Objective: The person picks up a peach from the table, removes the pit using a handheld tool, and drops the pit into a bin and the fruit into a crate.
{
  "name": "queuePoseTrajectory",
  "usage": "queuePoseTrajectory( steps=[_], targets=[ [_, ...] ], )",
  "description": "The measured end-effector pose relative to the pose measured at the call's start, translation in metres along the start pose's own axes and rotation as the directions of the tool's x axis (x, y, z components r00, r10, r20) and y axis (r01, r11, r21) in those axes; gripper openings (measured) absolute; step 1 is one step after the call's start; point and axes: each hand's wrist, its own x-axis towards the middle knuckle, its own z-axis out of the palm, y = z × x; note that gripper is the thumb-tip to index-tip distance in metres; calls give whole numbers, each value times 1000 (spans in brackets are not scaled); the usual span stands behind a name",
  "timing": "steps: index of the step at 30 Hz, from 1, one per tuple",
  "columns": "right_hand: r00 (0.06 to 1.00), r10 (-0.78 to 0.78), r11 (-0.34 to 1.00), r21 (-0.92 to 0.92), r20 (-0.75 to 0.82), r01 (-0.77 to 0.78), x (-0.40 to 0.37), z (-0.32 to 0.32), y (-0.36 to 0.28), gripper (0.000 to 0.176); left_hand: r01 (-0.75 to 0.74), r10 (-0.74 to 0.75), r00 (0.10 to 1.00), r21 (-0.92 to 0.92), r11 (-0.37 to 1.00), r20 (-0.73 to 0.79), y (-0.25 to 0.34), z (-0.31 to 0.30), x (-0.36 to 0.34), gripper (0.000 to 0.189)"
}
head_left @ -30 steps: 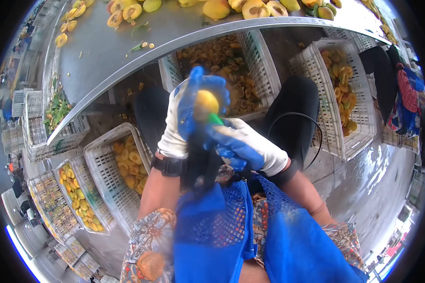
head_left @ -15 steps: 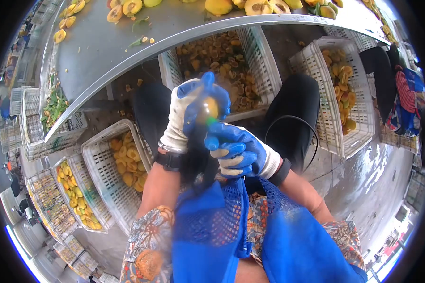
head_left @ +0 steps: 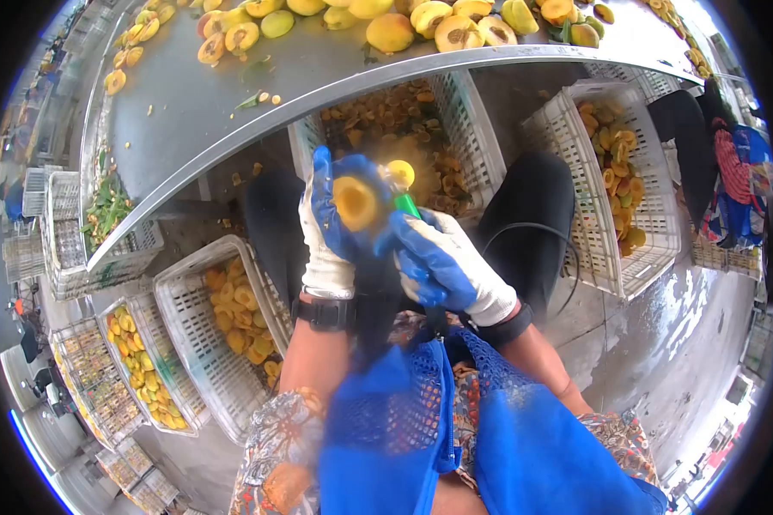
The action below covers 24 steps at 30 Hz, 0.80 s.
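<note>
Above a grey, partly wet floor (head_left: 627,339), before a metal table (head_left: 176,107), the left hand (head_left: 325,215) has its grip curled round a halved fruit (head_left: 354,204), cut face showing; the right hand (head_left: 447,262) grips a green-handled tool (head_left: 407,205), fingers closed, just beside it. White crates (head_left: 199,343) holding fruit stand around; more fruit (head_left: 399,33) lies on the table.

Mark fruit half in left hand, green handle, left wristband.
Fruit half (head_left: 355,204), head view: middle of cut face.
Green handle (head_left: 407,205), head view: exposed green section.
Left wristband (head_left: 327,315), head view: middle of dark band.
</note>
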Motion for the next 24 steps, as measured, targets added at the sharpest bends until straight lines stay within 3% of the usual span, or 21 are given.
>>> queuePoseTrajectory(
  steps=[2,4,5,6,7,9,10,11,12,13,14,15,16,17,19,20,21,22,23,24],
  targets=[
    [973,-159,899,-433,-169,71,10,-3,6,30,32,-32,999,-70,997,-8,15,5,-5,47],
    [926,-328,621,-782,-188,61,10,-1,2,29,198,-209,977,-212,957,-31,35,-8,-1,48],
    [895,-410,435,-900,-176,22,8,-1,0,29,25,-29,999,-133,991,-28,48,-6,-9,47],
    [879,-444,369,-929,-174,2,8,-2,0,30,26,-24,999,-66,998,37,64,-20,-13,46],
    [858,-504,221,-975,-96,21,10,-17,10,32,150,-162,985,-176,973,-59,82,-42,-16,46],
    [794,-600,-107,-993,99,43,25,-71,42,36,14,-18,994,-40,999,-108,103,-96,-30,48],
    [901,-430,-157,-978,-55,-134,22,-84,46,40,-133,151,931,76,988,-332,109,-104,-44,47],
    [949,-249,-191,-950,-196,-246,24,-88,46,42,-75,160,863,192,978,-479,118,-117,-52,44],
    [952,-261,-177,-962,-160,-210,26,-86,47,42,-35,206,878,370,928,-433,126,-132,-64,39],
    [956,-270,-166,-972,-119,-168,26,-83,47,42,80,235,876,607,791,-421,133,-153,-75,36],
    [930,-362,-129,-985,-65,-119,24,-78,43,41,60,228,816,471,880,-531,123,-195,-79,32],
    [893,-451,-96,-993,-13,-63,23,-71,35,40,358,226,753,673,648,-618,136,-203,-89,27],
    [893,-440,-26,-992,-99,-123,21,-61,23,40,267,335,774,757,597,-538,136,-205,-84,23],
    [914,-384,-81,-982,-127,-170,22,-69,29,40,189,429,781,827,530,-454,135,-206,-82,22],
    [940,-279,-188,-949,-197,-255,27,-90,51,38,64,492,792,850,523,-362,147,-139,-55,28],
    [946,-277,-117,-971,-168,-206,27,-85,45,34,-3,530,786,854,520,-319,151,-94,-34,35],
    [940,-304,-99,-976,-155,-193,24,-81,44,33,-144,488,820,718,681,-298,152,-58,-14,39],
    [932,-335,-83,-980,-142,-179,22,-79,42,33,-231,484,859,720,655,-165,147,-39,8,38],
    [922,-366,-72,-984,-127,-164,22,-80,38,32,-187,403,902,700,689,-154,140,5,26,37],
    [939,-280,-70,-972,-198,-225,26,-90,42,34,-263,352,936,692,672,14,127,25,49,37]
  ],
)
